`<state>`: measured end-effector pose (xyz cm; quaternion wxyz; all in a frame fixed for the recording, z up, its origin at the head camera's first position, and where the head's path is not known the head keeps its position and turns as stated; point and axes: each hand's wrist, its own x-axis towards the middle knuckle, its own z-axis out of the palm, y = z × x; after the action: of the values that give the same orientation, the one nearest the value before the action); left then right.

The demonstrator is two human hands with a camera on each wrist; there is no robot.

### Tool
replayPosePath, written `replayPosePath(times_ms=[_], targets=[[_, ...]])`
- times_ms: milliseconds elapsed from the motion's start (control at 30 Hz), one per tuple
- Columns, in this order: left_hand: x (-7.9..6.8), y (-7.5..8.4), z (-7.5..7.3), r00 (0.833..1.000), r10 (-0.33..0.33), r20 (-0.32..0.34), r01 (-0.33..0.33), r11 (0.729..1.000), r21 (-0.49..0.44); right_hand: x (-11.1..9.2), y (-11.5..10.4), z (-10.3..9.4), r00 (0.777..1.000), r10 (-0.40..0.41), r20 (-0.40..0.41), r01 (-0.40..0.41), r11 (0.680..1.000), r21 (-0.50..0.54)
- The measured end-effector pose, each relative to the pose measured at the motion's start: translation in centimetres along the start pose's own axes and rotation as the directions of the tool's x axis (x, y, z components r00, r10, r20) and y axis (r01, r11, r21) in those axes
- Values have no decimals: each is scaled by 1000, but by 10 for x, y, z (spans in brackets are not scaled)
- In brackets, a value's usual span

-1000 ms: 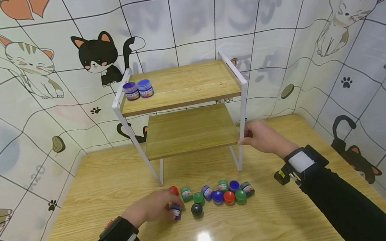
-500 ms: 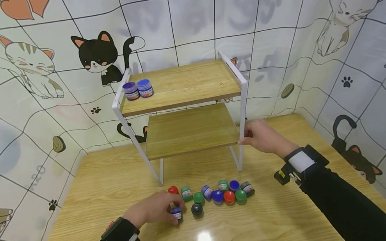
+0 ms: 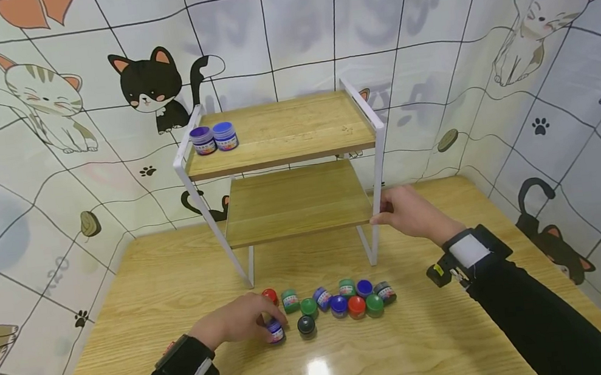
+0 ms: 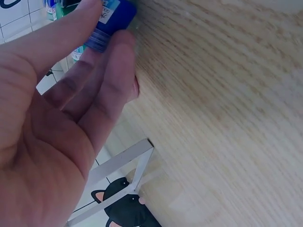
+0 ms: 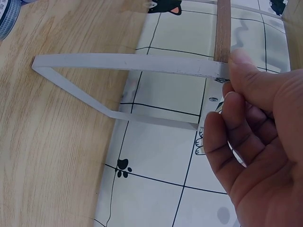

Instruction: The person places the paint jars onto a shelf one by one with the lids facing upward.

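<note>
In the head view my left hand (image 3: 243, 320) pinches a small blue paint jar (image 3: 276, 332) low over the table, at the left end of a group of jars. The left wrist view shows the blue jar (image 4: 116, 18) between thumb and fingertips, its label partly covered by the thumb. My right hand (image 3: 410, 215) holds the white right-hand leg of a two-tier shelf rack (image 3: 378, 185), at the lower board's corner. In the right wrist view the thumb presses where the leg (image 5: 165, 65) meets the board, with the other fingers curled behind.
Several paint jars, including a black-lidded jar (image 3: 306, 326) and a red-lidded jar (image 3: 356, 307), stand or lie in front of the rack. Two blue-purple jars (image 3: 225, 136) sit at the left of the upper board (image 3: 294, 128). A cat-print backdrop (image 3: 295, 35) surrounds the table (image 3: 430, 320).
The blue jar has tilted slightly in my left fingers, with its label turning a little; that hand has barely shifted. My right hand has kept its hold on the rack.
</note>
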<state>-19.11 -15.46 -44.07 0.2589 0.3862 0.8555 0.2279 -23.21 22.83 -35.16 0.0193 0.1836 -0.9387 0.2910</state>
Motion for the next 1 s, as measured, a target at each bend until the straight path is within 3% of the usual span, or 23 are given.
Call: replayPosePath(times_ms=[500, 1000], targets=[[-3, 7, -6, 997, -71, 24, 71, 997, 3, 0, -1, 0, 1000, 5, -2, -5, 1000, -9], [-4, 8, -14, 999, -51, 3, 51, 997, 50, 0, -1, 0, 1000, 4, 1, -4, 1000, -8]])
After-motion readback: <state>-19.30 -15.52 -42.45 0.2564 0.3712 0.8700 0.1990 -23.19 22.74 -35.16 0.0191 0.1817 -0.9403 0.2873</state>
